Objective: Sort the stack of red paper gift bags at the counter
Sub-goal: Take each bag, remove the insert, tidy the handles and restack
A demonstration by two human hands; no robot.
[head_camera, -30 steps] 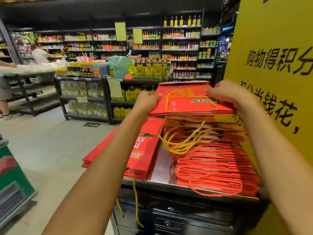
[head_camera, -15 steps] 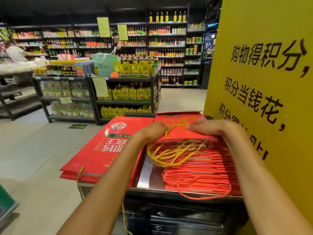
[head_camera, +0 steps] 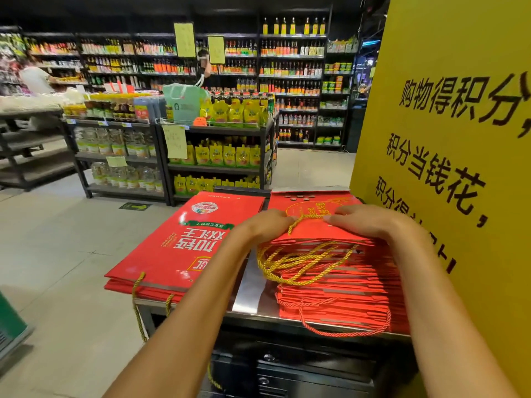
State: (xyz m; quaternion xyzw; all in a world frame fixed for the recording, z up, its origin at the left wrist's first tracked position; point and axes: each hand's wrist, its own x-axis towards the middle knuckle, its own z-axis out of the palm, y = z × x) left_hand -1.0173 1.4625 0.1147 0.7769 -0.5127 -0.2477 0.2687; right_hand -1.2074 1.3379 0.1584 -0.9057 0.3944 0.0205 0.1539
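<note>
Though partly cropped, yellow sign flanks bag stack.

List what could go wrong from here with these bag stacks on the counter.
1. The left pile of larger red bags juts past the counter's left edge, and its yellow cord dangles below; a snag could drag bags to the floor.
2. The loose gold cords spilling from the right stack may tangle when a bag is lifted.
3. Both the left hand and right hand press the top bag; the uneven stack might slide.
</note>
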